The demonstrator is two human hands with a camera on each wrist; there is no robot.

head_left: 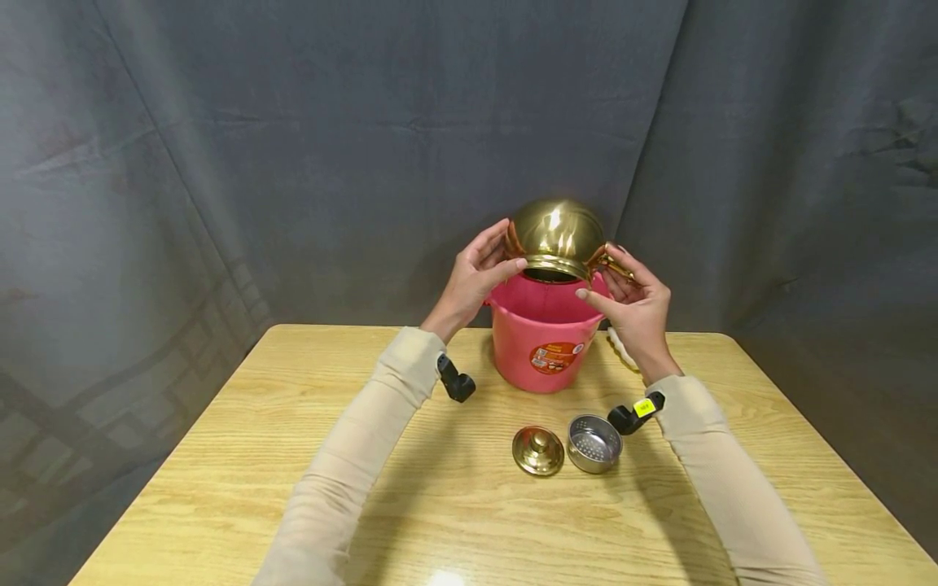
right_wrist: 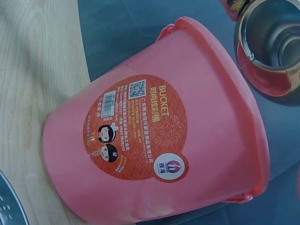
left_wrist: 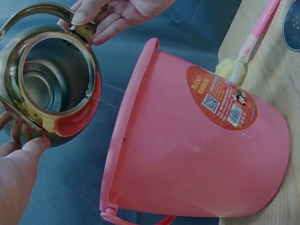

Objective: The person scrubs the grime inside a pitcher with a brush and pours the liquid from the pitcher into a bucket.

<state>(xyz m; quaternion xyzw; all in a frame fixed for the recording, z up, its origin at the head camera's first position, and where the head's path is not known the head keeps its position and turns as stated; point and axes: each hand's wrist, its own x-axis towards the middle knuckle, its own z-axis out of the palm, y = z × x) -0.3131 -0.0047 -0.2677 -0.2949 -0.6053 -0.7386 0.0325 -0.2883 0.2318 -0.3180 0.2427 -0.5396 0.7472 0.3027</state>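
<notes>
A shiny gold kettle (head_left: pixel 557 232) is held tipped above the pink bucket (head_left: pixel 538 358), its round mouth facing down and toward me. My left hand (head_left: pixel 476 273) grips its left side, thumb near the rim. On the other side my right hand (head_left: pixel 633 305) holds the kettle by the handle mount. In the left wrist view the lidless kettle (left_wrist: pixel 58 75) shows its metal inside, and the arched handle (left_wrist: pixel 35 11) stands out at the top. Only part of the kettle (right_wrist: pixel 276 37) enters the right wrist view, where my right hand is out of sight.
A gold lid (head_left: pixel 538 450) and a perforated metal strainer (head_left: pixel 594 443) lie side by side on the wooden table (head_left: pixel 308 456), in front of the bucket. Beside the bucket lies a pink-and-white-handled scrubber (left_wrist: pixel 232 70) with a pale yellow head. Grey curtain (head_left: pixel 381 163) hangs behind the table.
</notes>
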